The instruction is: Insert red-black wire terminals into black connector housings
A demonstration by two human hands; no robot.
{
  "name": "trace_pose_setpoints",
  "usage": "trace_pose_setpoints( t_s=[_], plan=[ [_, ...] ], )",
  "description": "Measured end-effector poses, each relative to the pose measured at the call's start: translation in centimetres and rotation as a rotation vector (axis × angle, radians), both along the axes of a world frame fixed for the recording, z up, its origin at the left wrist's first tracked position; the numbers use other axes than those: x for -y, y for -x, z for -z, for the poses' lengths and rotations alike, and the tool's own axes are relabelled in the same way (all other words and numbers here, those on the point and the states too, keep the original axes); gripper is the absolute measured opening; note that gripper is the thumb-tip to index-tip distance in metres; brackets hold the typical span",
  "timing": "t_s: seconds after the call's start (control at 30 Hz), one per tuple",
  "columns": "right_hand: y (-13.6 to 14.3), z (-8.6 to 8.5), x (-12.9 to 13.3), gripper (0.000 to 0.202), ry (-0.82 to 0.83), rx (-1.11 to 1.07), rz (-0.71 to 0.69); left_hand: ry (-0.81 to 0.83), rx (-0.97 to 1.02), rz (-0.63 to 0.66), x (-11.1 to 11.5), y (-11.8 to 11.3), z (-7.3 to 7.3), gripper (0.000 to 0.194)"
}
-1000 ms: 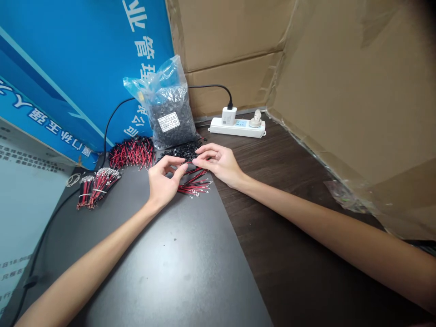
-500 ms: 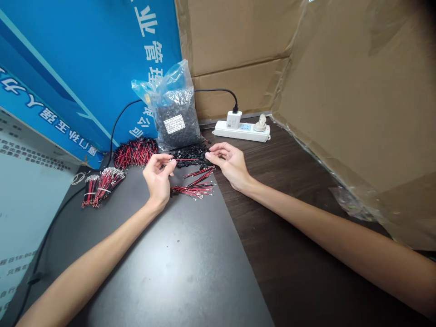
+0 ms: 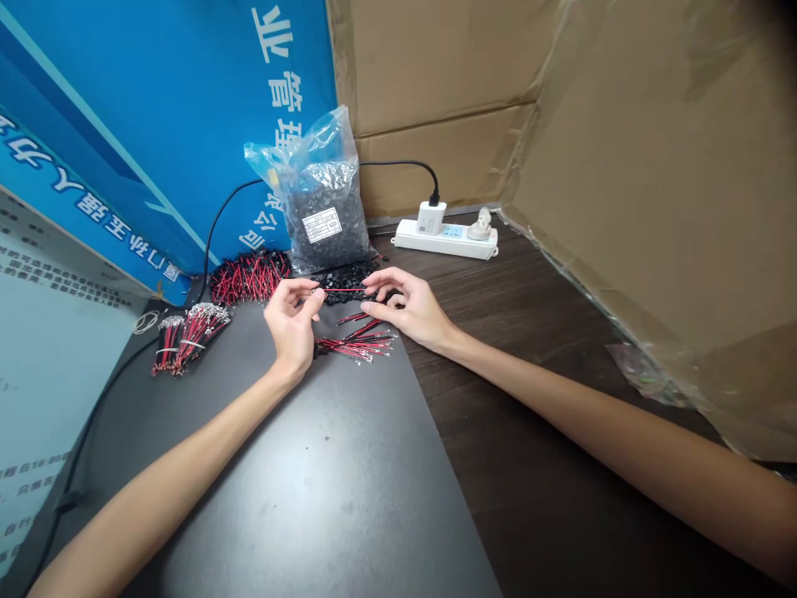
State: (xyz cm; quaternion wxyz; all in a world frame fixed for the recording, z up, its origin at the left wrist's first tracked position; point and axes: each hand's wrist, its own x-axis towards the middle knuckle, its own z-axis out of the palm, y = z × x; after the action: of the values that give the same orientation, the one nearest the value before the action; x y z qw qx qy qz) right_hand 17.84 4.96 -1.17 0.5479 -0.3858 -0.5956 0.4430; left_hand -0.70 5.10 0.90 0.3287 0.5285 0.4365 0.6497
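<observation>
My left hand is closed, pinching a thin red wire between thumb and fingers. The wire runs straight out toward my right hand, whose thumb stands apart from its curled fingers around the wire's far end. Whether those fingers touch the wire cannot be made out. Behind and below the wire lies a heap of small black connector housings. Under my hands, a loose fan of red and black wires with metal ends rests on the grey mat.
Left of my hands are a pile of red and black wires and banded wire bundles. A clear bag of black parts leans behind. A white power strip stands by the cardboard wall, with a black cable nearby.
My right hand has shifted slightly left along the wire, and its thumb and fingers have parted. My left hand keeps its pinch on the wire. The view has shifted a little.
</observation>
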Motion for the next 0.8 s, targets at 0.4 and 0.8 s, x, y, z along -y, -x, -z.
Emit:
trace_pose_setpoints(
  t_s=[0.4, 0.8],
  plan=[
    [0.05, 0.19, -0.10, 0.035, 0.022, -0.069, 0.017, 0.016, -0.045, 0.053, 0.19, -0.09, -0.04, 0.017],
    [0.10, 0.34, -0.17, 0.033, 0.043, -0.077, 0.018, 0.028, -0.054, 0.056, 0.27, -0.11, -0.15, 0.016]
  ],
)
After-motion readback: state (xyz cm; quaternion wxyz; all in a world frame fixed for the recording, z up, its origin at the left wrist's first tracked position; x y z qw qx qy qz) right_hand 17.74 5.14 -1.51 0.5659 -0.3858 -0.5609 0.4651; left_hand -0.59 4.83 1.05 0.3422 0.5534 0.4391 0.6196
